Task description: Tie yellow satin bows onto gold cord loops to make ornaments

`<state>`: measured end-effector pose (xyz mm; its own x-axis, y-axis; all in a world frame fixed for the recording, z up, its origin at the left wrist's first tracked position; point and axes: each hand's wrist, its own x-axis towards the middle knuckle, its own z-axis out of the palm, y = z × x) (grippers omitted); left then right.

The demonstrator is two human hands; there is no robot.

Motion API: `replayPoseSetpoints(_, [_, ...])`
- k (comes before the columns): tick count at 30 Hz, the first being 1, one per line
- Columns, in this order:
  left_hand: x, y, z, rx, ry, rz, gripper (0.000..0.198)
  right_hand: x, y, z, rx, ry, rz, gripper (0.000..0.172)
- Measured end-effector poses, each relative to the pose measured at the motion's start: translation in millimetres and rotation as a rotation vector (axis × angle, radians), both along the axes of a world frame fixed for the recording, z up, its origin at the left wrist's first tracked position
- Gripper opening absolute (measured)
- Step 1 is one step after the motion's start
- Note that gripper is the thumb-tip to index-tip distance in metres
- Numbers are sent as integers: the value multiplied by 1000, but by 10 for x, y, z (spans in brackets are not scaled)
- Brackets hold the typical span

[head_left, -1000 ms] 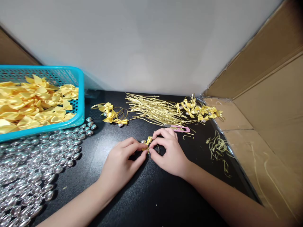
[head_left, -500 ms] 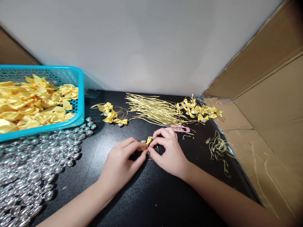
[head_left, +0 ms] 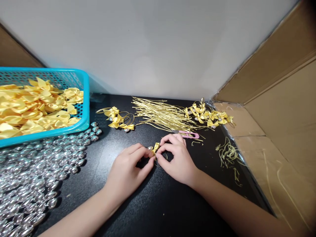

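Note:
Between my two hands sits a yellow ribbon bow with a small silver bead beside it. My left hand pinches the bow's near left side between thumb and forefinger. From the bow a loop of thin gold cord curves to the right. My right hand is closed in a pinch on the cord close to the bow, its thumb and forefinger almost touching the left fingertips. The exact grip point is partly hidden by the fingers. Just beyond the right fingers lies a pink-handled cutter.
A blue basket of yellow bows stands at left, above many silver beads. Gold cord lengths lie at the back, flanked by finished-looking bow loops and a bow pile. Cord scraps lie right, near cardboard walls.
The fingertips have moved slightly apart, and more of the bow shows between them. The whole scene has shifted a little to the right in view.

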<state>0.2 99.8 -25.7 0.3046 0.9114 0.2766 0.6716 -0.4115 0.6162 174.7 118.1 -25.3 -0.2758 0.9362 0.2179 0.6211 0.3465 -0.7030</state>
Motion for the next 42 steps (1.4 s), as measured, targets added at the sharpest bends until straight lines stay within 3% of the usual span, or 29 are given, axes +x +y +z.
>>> replayPoseSetpoints(16, [10, 16, -2, 28, -7, -20, 8, 67, 74, 161, -281, -35, 131, 11])
replayPoseSetpoints(26, [10, 7, -13, -1, 8, -14, 5, 97, 121, 204, -346, -48, 186, 13])
replayPoseSetpoints(34, [8, 9, 4, -33, -57, -117, 12, 119, 143, 235, -390, -52, 221, 15])
replayPoseSetpoints(42, [17, 9, -3, -60, -55, -124, 12, 162, 167, 246, -414, -44, 313, 20])
